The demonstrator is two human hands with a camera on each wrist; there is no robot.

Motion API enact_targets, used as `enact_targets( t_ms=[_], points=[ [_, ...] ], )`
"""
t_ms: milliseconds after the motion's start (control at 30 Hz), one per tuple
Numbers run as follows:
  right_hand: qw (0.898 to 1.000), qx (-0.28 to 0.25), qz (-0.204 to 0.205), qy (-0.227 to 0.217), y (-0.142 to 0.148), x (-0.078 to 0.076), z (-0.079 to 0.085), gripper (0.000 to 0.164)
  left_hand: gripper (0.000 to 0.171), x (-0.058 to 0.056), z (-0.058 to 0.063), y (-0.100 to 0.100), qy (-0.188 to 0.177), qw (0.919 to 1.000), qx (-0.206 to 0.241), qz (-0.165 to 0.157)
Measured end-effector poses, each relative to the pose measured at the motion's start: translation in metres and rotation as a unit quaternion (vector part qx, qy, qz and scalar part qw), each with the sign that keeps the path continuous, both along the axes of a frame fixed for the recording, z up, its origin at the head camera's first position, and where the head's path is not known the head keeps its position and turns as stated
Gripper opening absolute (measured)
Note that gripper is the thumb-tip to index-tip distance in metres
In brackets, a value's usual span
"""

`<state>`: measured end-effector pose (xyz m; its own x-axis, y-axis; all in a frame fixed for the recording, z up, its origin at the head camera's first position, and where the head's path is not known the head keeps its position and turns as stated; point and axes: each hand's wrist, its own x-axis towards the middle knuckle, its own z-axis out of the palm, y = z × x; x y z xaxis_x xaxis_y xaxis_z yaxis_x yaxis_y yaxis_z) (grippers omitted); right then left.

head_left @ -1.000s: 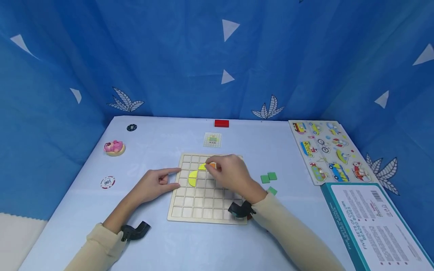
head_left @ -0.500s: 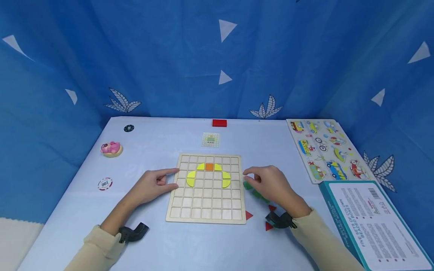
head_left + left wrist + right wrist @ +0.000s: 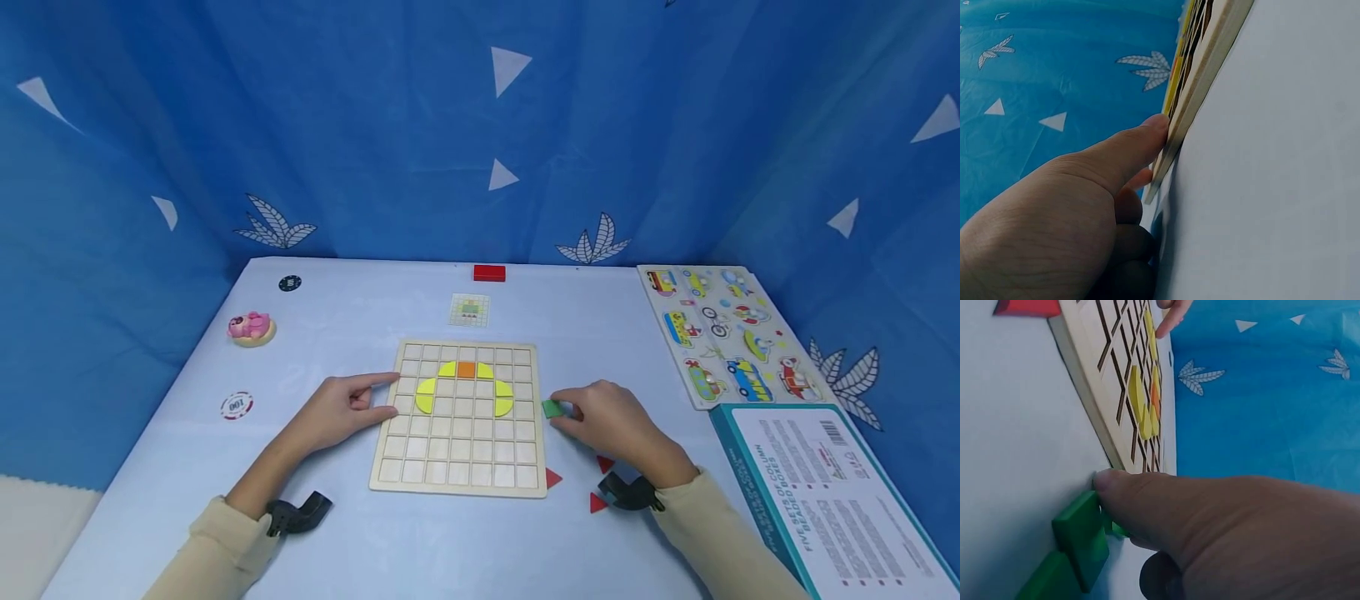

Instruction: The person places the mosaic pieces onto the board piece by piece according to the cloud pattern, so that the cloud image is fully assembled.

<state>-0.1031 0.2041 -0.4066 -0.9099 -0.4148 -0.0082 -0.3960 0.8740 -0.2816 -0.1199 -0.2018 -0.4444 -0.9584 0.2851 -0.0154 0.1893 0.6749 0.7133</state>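
A square wooden grid board (image 3: 457, 450) lies mid-table, with several yellow quarter-round tiles (image 3: 425, 396) and an orange square tile (image 3: 466, 370) in its cells. The thumb and a finger of my left hand (image 3: 333, 414) press on the board's left edge, spread apart; in the left wrist view the thumb tip touches the board's side. Right of the board, my right hand (image 3: 617, 423) pinches a green square tile (image 3: 552, 408) between thumb and forefinger. More green tiles (image 3: 1082, 537) lie by the thumb in the right wrist view; in the head view the hand hides them.
Red triangle tiles (image 3: 597, 502) lie near the board's lower right corner. Behind the board are a pattern card (image 3: 469, 310) and a red block (image 3: 490, 273). A pink figure (image 3: 252, 327) and poker chips (image 3: 237, 405) sit left; a picture puzzle (image 3: 697, 333) and box (image 3: 832, 492) stand right.
My right hand has left the board's top row, uncovering the orange tile and yellow tiles on the right. It moved right to the green tiles and took one. The left hand stays put.
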Motion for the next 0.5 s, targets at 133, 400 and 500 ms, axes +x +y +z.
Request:
enact_targets(
  t_ms=[133,400,500],
  points=[
    [1.000,0.005,-0.014,0.008,0.0016,-0.0010,-0.0022,0.042,0.056,-0.0002,-0.0002,0.0005,0.002,1.0000,-0.002,0.002],
    [1.000,-0.005,0.002,0.022,0.0028,-0.0035,-0.0068,0.035,0.056,0.0000,-0.0008,0.0000,0.004,1.0000,0.000,0.001],
    [0.999,-0.001,0.011,0.033,0.0031,-0.0037,-0.0081,0.034,0.056,0.0003,-0.0001,-0.0001,0.005,1.0000,0.000,-0.001]
  ],
)
